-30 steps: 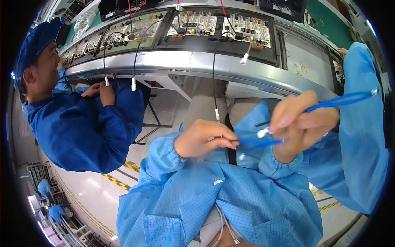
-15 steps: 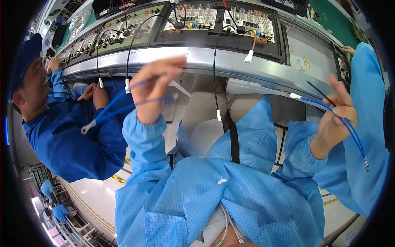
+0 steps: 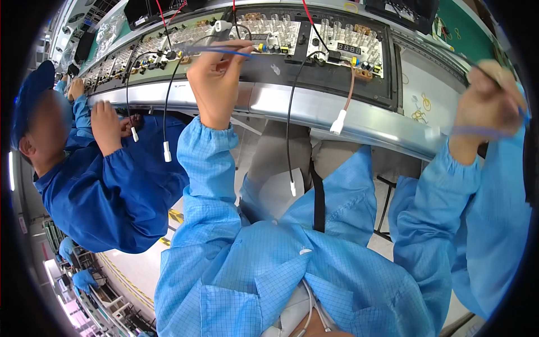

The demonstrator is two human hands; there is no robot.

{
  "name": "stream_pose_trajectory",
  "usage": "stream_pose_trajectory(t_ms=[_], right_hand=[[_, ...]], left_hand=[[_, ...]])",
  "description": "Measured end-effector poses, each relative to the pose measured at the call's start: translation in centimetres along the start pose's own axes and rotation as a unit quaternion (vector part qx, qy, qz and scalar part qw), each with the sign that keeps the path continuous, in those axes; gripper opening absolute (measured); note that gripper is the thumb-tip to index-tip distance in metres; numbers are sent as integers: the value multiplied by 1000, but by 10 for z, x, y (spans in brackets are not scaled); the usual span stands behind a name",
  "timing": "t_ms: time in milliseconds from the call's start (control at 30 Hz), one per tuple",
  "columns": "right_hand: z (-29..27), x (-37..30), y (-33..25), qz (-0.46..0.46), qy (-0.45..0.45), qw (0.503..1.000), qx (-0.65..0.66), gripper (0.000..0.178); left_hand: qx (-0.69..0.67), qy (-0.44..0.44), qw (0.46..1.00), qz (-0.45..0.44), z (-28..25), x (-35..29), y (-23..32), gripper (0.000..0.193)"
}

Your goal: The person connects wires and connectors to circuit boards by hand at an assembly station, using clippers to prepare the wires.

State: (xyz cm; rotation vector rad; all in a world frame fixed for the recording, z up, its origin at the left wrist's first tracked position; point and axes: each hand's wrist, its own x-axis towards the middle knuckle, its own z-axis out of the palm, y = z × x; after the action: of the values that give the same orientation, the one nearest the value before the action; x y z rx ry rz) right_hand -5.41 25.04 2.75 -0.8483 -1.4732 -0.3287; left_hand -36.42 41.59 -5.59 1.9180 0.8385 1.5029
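My left hand is raised at the near edge of the circuit boards, fingers pinched on a blue wire that looks smeared by motion. A white connector shows just beyond it; whether it belongs to that wire I cannot tell. Far to the right, my right hand is blurred above the metal rail, its fingers closed round blue wires. A dark strand also crosses its fingers. Between my hands lies a circuit board with a digit display and clear upright parts, set in a black tray.
A silver rail runs along the front. Over it hang a black cable and a brown cable with a white plug. A co-worker in dark blue sits at left; another person's light blue clothing is close at right.
My left hand has risen toward the boards with its blue wire. My right hand has moved up and right with its wires. The co-worker at left has raised a hand.
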Motion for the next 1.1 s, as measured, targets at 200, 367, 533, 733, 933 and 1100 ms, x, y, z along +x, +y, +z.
stream_pose_trajectory(t_ms=[200,367,533,733,933,1100], right_hand=[[40,-1,77,34,-77,991,102,29],[49,-24,99,142,-93,982,80,31],[54,-26,96,209,-78,968,115,33],[74,-32,91,139,-126,966,181,27],[67,-37,87,182,-147,959,163,31],[65,-33,85,169,-162,961,149,32]], left_hand=[[93,-2,995,40,4,6,-11,9],[99,-1,994,48,4,14,-11,10],[114,28,993,25,5,10,-14,10],[99,42,994,-19,4,11,-10,10],[148,23,989,8,7,11,-15,9],[245,-5,969,40,6,15,-13,10]])
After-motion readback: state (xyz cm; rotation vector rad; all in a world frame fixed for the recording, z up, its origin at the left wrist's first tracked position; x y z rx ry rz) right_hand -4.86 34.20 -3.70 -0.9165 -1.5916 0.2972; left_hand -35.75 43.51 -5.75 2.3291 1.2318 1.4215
